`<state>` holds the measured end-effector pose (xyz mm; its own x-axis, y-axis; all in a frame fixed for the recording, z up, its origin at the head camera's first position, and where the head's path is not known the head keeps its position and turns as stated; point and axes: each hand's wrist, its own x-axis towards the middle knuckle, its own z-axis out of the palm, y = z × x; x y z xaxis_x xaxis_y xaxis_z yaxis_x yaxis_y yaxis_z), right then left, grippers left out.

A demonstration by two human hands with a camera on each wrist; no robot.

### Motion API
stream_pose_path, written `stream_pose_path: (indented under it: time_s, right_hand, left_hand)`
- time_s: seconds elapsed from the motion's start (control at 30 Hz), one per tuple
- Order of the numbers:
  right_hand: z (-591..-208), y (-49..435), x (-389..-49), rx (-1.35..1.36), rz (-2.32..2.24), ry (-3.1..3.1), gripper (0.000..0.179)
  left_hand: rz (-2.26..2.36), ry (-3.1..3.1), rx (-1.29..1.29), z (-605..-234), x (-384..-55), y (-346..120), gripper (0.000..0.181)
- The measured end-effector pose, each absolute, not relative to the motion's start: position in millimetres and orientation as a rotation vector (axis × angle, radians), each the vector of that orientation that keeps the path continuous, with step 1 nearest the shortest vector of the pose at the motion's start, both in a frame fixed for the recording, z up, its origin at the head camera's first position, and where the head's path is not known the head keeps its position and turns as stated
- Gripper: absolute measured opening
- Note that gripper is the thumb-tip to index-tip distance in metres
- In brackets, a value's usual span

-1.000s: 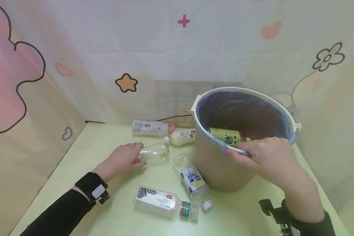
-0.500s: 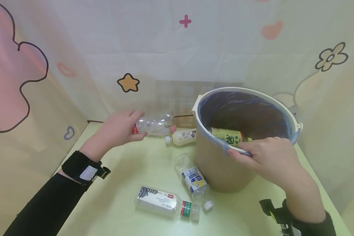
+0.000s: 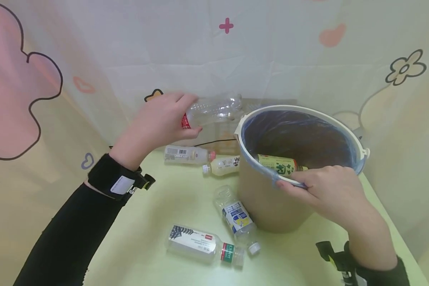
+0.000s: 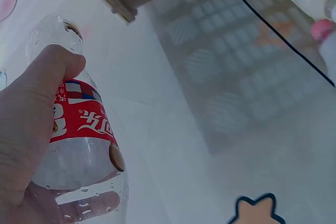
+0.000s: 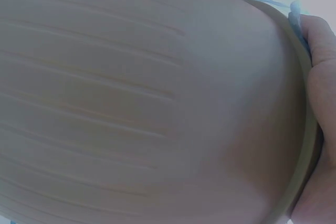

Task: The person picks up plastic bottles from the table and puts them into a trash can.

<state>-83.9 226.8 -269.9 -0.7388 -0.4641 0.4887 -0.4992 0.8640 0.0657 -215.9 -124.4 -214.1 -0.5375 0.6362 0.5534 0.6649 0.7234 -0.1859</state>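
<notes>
My left hand [image 3: 161,119] grips a clear plastic bottle [image 3: 216,110] with a red label, held up off the table left of the bucket. In the left wrist view the bottle's red label [image 4: 86,111] shows beside my thumb, and a few drops cling to its wall. My right hand [image 3: 329,190] grips the near rim of a tan bucket [image 3: 271,206], thumb outside over the blue liner bag [image 3: 261,135]. A green-labelled bottle [image 3: 277,163] lies inside the bucket. The right wrist view is mostly filled by the bucket's ribbed wall [image 5: 131,98].
On the pale table [image 3: 136,238] lie a bottle with a pink cap [image 3: 186,154], a milk tea bottle [image 3: 223,165], a blue-and-yellow-labelled bottle [image 3: 237,217] and a white-labelled bottle [image 3: 196,242]. A printed curtain [image 3: 186,51] stands behind.
My left hand has lifted the red-labelled bottle from the table, first back, then up and right toward the bucket's rim. My right hand has stayed on the rim.
</notes>
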Motion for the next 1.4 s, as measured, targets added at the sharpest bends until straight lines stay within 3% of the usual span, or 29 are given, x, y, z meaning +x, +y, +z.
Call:
stream_pose_path:
  time_s: [0.73,1.03,1.23,1.4]
  right_hand:
    - [-271.7,224.6,-86.3,0.724,0.100,-2.506,0.047]
    - [-272.8,226.1,-85.8,0.730,0.098,-2.471,0.046]
    - [-274.0,224.5,-84.4,0.721,0.086,-2.475,0.033]
    - [-273.5,224.5,-84.2,0.703,0.094,-2.480,0.046]
  left_hand:
    - [0.144,-2.332,-1.180,-185.6,-203.1,-16.2,0.062]
    - [0.321,-2.332,-1.286,-199.0,-191.9,38.8,0.055]
    - [0.419,-2.286,-1.339,-219.6,-193.8,53.3,0.038]
    - [0.440,-2.286,-1.414,-227.8,-192.4,61.2,0.039]
